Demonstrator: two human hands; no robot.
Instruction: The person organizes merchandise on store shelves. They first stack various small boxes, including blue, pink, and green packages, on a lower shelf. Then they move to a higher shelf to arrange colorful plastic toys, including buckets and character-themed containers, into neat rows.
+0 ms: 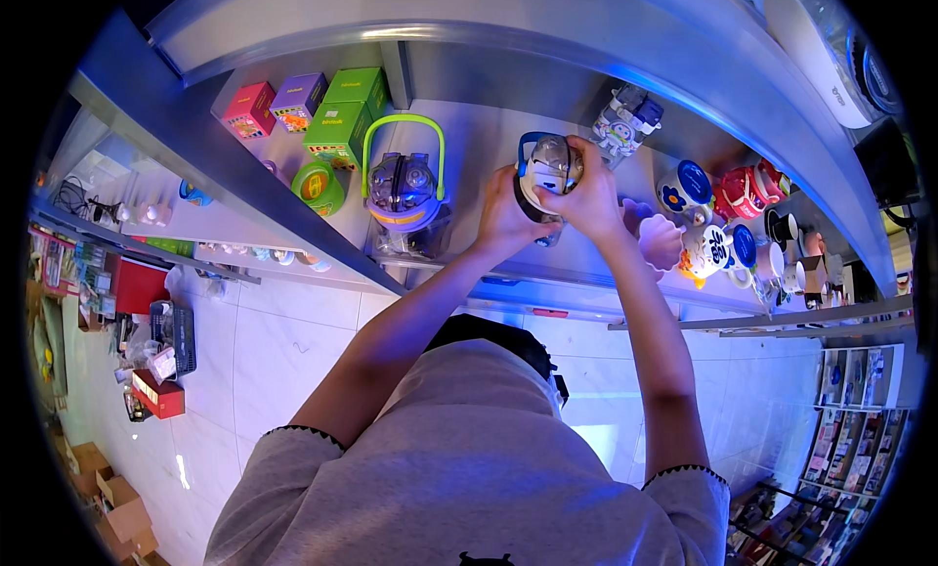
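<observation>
Both my hands are around a clear plastic water bottle (551, 166) with a white and transparent lid and a blue carry handle, held over the shelf board. My left hand (506, 214) wraps the bottle's side below the lid. My right hand (586, 192) grips the lid from the other side, fingers over its top. To the left on the shelf stands a large clear bottle (403, 192) with a green handle and purple rim. A clear bottle with a cartoon print (626, 126) stands behind my right hand.
Green boxes (341, 130), a purple box (299, 102), a red box (250, 110) and a green round container (318, 188) stand at left. Several mugs, including a white one (707, 249), and a pink scalloped cup (660, 241) are at right. A metal upright (242, 170) slants across the left.
</observation>
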